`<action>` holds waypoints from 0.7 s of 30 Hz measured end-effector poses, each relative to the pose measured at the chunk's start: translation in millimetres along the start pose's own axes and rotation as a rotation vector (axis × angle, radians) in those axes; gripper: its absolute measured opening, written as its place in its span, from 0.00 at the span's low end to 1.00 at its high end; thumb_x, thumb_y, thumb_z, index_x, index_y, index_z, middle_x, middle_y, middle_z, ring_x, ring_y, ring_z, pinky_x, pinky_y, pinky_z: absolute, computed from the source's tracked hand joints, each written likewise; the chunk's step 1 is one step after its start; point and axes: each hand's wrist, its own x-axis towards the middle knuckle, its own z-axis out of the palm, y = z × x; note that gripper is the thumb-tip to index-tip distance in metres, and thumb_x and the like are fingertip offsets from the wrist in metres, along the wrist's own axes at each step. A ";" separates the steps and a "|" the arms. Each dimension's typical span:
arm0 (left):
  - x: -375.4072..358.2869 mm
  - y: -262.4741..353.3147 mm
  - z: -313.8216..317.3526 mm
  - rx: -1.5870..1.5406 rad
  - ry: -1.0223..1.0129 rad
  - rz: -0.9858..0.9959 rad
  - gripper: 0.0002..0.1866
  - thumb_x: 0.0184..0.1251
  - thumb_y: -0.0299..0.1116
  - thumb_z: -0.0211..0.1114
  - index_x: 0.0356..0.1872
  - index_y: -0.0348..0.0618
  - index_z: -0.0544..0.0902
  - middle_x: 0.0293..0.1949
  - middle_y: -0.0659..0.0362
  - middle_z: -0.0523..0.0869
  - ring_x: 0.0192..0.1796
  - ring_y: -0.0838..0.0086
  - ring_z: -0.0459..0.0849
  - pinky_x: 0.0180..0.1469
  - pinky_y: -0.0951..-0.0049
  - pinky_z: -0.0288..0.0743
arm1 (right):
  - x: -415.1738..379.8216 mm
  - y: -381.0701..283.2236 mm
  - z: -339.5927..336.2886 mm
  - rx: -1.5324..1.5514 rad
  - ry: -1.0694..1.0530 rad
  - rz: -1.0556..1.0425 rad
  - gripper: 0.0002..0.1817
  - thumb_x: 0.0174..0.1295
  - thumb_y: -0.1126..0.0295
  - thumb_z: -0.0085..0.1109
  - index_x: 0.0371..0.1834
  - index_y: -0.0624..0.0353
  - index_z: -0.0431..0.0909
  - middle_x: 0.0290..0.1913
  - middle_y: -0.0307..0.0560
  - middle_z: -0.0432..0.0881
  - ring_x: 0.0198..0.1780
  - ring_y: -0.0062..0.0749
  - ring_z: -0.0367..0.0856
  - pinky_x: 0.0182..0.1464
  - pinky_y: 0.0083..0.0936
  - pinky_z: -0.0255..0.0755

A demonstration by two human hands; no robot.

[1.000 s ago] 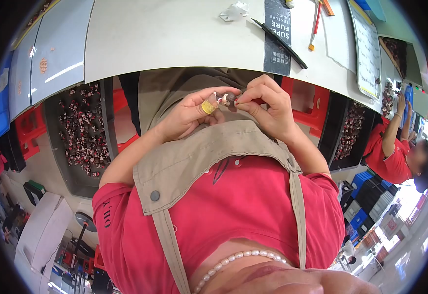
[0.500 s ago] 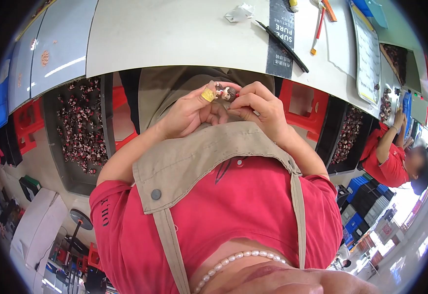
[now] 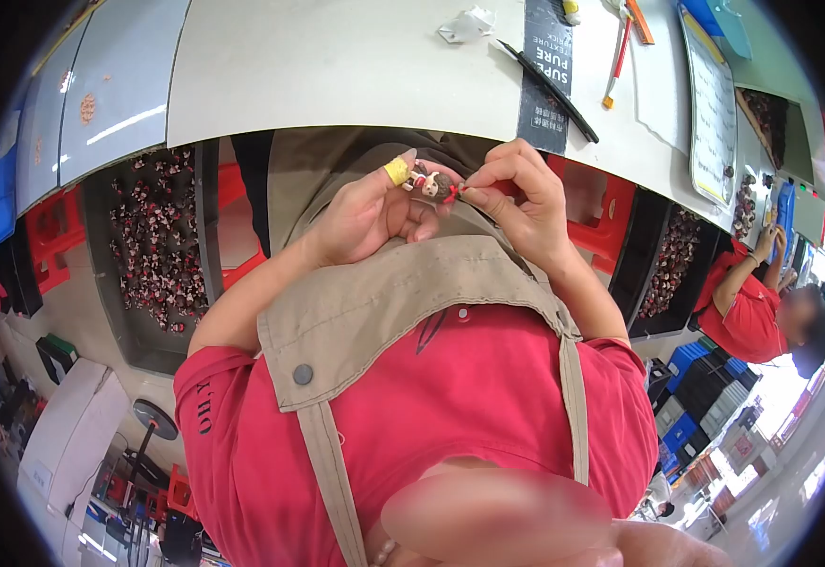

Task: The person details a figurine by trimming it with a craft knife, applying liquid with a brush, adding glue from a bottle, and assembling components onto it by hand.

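Observation:
A small doll figurine (image 3: pixel 431 184) with brown hair, a pale face and red parts lies sideways between my hands, above my lap. My left hand (image 3: pixel 374 213) holds its lower end, palm up, with yellow tape around the thumb and the other fingers curled below. At the head's right end a red bow-like piece (image 3: pixel 452 193) shows. Right beside it, the thumb and forefinger of my right hand (image 3: pixel 524 203) are pinched together. What they grip is too small to make out.
Trays of similar figurines stand at left (image 3: pixel 159 246) and right (image 3: pixel 669 265). On the white table (image 3: pixel 337 66) lie a black pen (image 3: pixel 549 90), crumpled white paper (image 3: pixel 467 25), a red-handled brush (image 3: pixel 618 66) and a printed sheet (image 3: pixel 710 109). A co-worker in red (image 3: pixel 748 307) sits at right.
My right hand has shifted a little right and rotated, baring more of the figurine's head and the red piece. The figurine has turned slightly in my left hand, its face now showing.

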 end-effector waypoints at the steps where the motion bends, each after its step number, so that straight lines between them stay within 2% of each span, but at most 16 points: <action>1: -1.6 1.0 2.9 0.010 0.010 -0.013 0.25 0.72 0.47 0.38 0.56 0.36 0.69 0.43 0.53 0.78 0.32 0.74 0.77 0.34 0.79 0.69 | -0.1 -0.4 1.5 0.009 -0.009 0.009 0.06 0.50 0.82 0.63 0.32 0.63 0.79 0.36 0.43 0.73 0.35 0.24 0.78 0.35 0.18 0.77; 8: 0.4 -1.6 -3.6 0.044 -0.039 0.016 0.25 0.74 0.48 0.34 0.57 0.38 0.67 0.43 0.52 0.78 0.31 0.74 0.78 0.32 0.79 0.71 | -0.3 -2.8 4.7 0.008 -0.034 0.017 0.06 0.50 0.83 0.62 0.31 0.63 0.79 0.36 0.45 0.73 0.33 0.25 0.79 0.34 0.18 0.77; 11: 0.5 -0.7 -0.2 0.033 -0.002 -0.021 0.25 0.74 0.48 0.35 0.56 0.38 0.67 0.42 0.52 0.78 0.29 0.74 0.78 0.31 0.80 0.70 | -0.2 -3.4 4.5 0.039 -0.051 0.034 0.06 0.50 0.83 0.62 0.30 0.63 0.79 0.37 0.46 0.73 0.33 0.25 0.79 0.34 0.18 0.77; 15: 0.4 -1.8 1.3 0.022 0.027 -0.008 0.23 0.75 0.48 0.35 0.53 0.39 0.69 0.39 0.52 0.79 0.27 0.75 0.78 0.29 0.81 0.68 | -2.3 -1.6 7.4 0.092 -0.067 0.070 0.06 0.49 0.82 0.63 0.30 0.62 0.79 0.37 0.45 0.73 0.33 0.24 0.79 0.33 0.18 0.76; 21: 0.8 -6.7 -2.4 0.005 0.040 0.029 0.21 0.76 0.47 0.35 0.48 0.41 0.70 0.33 0.51 0.79 0.25 0.75 0.74 0.27 0.80 0.65 | 2.4 -0.4 0.3 0.013 -0.009 0.041 0.06 0.49 0.81 0.64 0.30 0.62 0.79 0.36 0.44 0.75 0.34 0.25 0.77 0.34 0.19 0.73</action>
